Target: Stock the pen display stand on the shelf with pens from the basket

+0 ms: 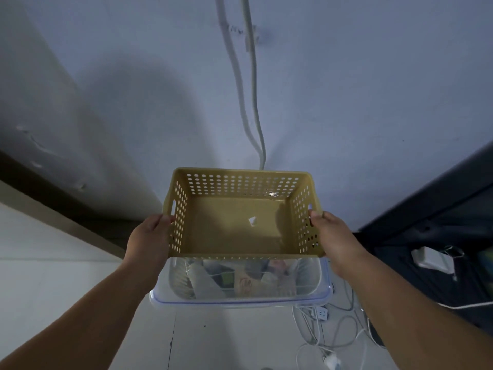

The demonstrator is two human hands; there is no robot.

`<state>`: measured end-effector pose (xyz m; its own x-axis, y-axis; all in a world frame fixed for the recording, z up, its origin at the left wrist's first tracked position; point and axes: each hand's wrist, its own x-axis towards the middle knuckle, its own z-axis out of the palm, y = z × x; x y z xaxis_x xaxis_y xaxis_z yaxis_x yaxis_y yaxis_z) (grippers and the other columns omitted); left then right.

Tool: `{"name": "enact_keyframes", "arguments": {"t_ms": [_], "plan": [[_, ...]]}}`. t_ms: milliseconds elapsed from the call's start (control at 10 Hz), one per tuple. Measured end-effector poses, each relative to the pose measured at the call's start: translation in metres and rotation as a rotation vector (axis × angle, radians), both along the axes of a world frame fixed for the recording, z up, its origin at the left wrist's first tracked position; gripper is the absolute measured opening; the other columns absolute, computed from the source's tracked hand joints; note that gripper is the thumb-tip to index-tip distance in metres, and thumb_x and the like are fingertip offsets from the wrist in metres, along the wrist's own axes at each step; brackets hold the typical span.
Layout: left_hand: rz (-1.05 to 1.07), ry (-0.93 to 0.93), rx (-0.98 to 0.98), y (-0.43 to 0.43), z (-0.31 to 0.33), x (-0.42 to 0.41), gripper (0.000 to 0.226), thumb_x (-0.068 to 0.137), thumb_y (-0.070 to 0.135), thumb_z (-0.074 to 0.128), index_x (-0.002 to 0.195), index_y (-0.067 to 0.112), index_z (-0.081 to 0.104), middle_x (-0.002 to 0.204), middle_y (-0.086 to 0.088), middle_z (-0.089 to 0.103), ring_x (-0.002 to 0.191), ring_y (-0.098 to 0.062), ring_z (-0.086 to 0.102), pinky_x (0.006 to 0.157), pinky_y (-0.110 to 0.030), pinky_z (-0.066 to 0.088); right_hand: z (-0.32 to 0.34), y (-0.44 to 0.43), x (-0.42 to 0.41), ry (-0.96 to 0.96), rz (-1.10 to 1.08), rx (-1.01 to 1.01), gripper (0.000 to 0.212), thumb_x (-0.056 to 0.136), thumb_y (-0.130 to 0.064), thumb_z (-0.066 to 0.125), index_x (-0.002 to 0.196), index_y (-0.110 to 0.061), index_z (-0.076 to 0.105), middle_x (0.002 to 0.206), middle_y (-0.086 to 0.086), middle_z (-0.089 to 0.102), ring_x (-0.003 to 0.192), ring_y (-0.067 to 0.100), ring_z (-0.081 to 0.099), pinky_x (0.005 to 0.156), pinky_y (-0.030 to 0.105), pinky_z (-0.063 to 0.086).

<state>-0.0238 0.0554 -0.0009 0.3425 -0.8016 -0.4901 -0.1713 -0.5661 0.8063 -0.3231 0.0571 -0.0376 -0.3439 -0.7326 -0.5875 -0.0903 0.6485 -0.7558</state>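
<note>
Tan perforated plastic basket (pixel 240 182), no pens inside (white scrap (pixel 252 221) only); left hand (pixel 149 236), right hand (pixel 333 236) curl fingers (pixel 166 218) round its sides; keep level if setting down.

1. A pale bluish wall (pixel 360 89) is standing ahead in dim light, with two white cables (pixel 254 108) hanging down it.
2. A dark skirting board (pixel 66 198) is running along the pale floor (pixel 40 276).
3. Dark furniture (pixel 440 209) is standing at the right.
</note>
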Motion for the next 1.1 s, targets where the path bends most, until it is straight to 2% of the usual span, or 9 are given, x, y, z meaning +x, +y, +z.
{"name": "enact_keyframes", "arguments": {"t_ms": [100,200,300,600,700,800,900,1000,1100], "plan": [[-0.002,0.005,0.019,-0.002,-0.011,0.002,0.019,0.099,0.028,0.046,0.087,0.025,0.061,0.096,-0.006,0.065,0.091,-0.023,0.062,0.084,-0.043,0.052,-0.011,-0.001,0.002,-0.012,0.002,0.014,0.022,0.102,-0.039,0.041,0.099,-0.028,0.06,0.11,0.003,0.067,0.103,0.026,0.063,0.099,0.049,0.048],[0.002,0.003,0.048,-0.005,-0.02,0.005,0.019,0.098,0.028,0.046,0.088,0.026,0.062,0.096,-0.005,0.066,0.092,-0.023,0.063,0.088,-0.045,0.051,-0.017,-0.003,0.003,-0.008,0.014,0.026,0.024,0.102,-0.04,0.042,0.094,-0.027,0.061,0.109,0.003,0.068,0.102,0.026,0.063,0.099,0.048,0.048],[0.003,0.019,0.078,-0.006,-0.029,0.008,0.016,0.099,0.027,0.047,0.091,0.027,0.061,0.094,-0.002,0.065,0.09,-0.02,0.062,0.086,-0.041,0.051,-0.025,-0.004,0.004,0.003,0.022,0.031,0.023,0.102,-0.04,0.043,0.092,-0.027,0.06,0.106,0.003,0.068,0.101,0.026,0.064,0.099,0.049,0.048],[-0.022,0.04,0.11,-0.008,-0.048,0.015,0.016,0.098,0.026,0.049,0.096,0.021,0.064,0.096,-0.006,0.066,0.095,-0.024,0.062,0.094,-0.045,0.05,-0.046,-0.005,0.007,0.024,0.027,0.08,0.023,0.1,-0.044,0.045,0.105,-0.028,0.061,0.112,0.005,0.068,0.104,0.027,0.063,0.1,0.051,0.047],[-0.02,0.038,0.095,-0.01,-0.052,0.015,0.022,0.098,0.024,0.048,0.082,0.023,0.062,0.092,-0.006,0.066,0.092,-0.025,0.063,0.092,-0.045,0.051,-0.048,-0.007,0.008,0.031,0.03,0.085,0.025,0.1,-0.044,0.044,0.106,-0.026,0.061,0.109,0.005,0.068,0.102,0.027,0.063,0.099,0.05,0.047],[-0.043,0.042,0.094,-0.013,-0.056,0.017,0.018,0.097,0.026,0.048,0.088,0.022,0.063,0.095,-0.008,0.066,0.093,-0.026,0.063,0.093,-0.048,0.05,-0.047,-0.01,0.009,0.057,0.033,0.091,0.032,0.1,-0.047,0.043,0.112,-0.023,0.059,0.113,0.005,0.066,0.104,0.028,0.062,0.1,0.049,0.047],[-0.09,0.0,0.11,-0.012,-0.052,0.019,0.03,0.094,0.035,0.048,0.113,0.016,0.062,0.102,-0.006,0.066,0.095,-0.023,0.062,0.089,-0.044,0.049,-0.044,-0.007,0.01,0.142,0.078,0.088,0.046,0.1,-0.051,0.037,0.122,-0.015,0.056,0.116,0.008,0.062,0.11,0.03,0.059,0.101,0.049,0.046],[-0.16,-0.097,0.074,-0.009,-0.04,0.02,0.036,0.093,0.037,0.049,0.119,0.014,0.058,0.102,-0.005,0.064,0.091,-0.021,0.06,0.079,-0.038,0.048,-0.036,0.0,0.01,0.243,0.09,0.017,0.043,0.1,-0.049,0.036,0.107,-0.012,0.058,0.11,0.011,0.064,0.104,0.03,0.06,0.098,0.046,0.047],[-0.177,-0.177,0.022,0.001,-0.014,0.02,0.043,0.094,0.034,0.052,0.133,0.015,0.05,0.115,-0.002,0.059,0.104,-0.025,0.058,0.085,-0.036,0.044,-0.022,0.004,0.01,0.4,0.109,-0.029,0.049,0.095,-0.055,0.036,0.101,-0.01,0.055,0.106,0.011,0.062,0.102,0.028,0.06,0.088,0.036,0.044]]}}
